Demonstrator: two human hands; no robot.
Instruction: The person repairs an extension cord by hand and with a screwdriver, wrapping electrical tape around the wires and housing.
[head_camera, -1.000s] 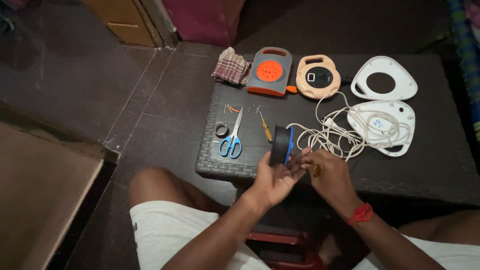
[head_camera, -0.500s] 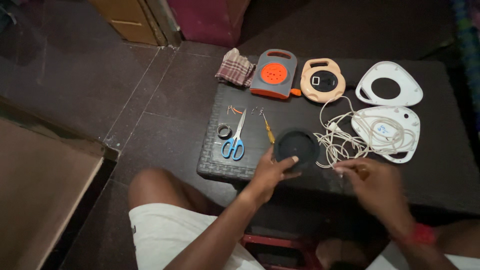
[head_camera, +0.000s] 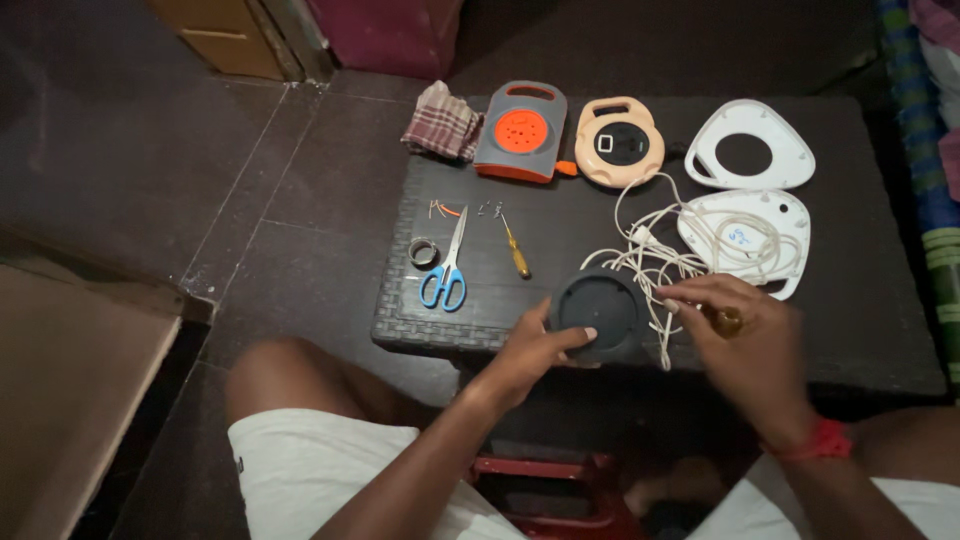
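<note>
Seen from above, a seated person in white shorts leans over a low dark surface (head_camera: 860, 330). The left hand (head_camera: 535, 350) holds a black round reel disc (head_camera: 600, 310) flat at the near edge, thumb over its rim, fingers beneath. The right hand (head_camera: 745, 330) hovers just right of the disc, fingers narrowly pinched around a small brownish object; whether it also touches the cord is unclear. A tangled white cord (head_camera: 650, 260) runs from beside the disc to a white teardrop housing (head_camera: 745, 240) farther right.

Risks, as a judgement: the disc overhangs the near edge and could slip into the lap; loose loops could snag on the disc or knot tighter.

Left lie blue-handled scissors (head_camera: 447, 270), a yellow screwdriver (head_camera: 514, 250), small screws and a tape roll (head_camera: 423, 252). Farthest: a checked cloth (head_camera: 440, 122), a grey-orange reel (head_camera: 520, 130), a beige reel (head_camera: 620, 145), a white cover (head_camera: 750, 145).
</note>
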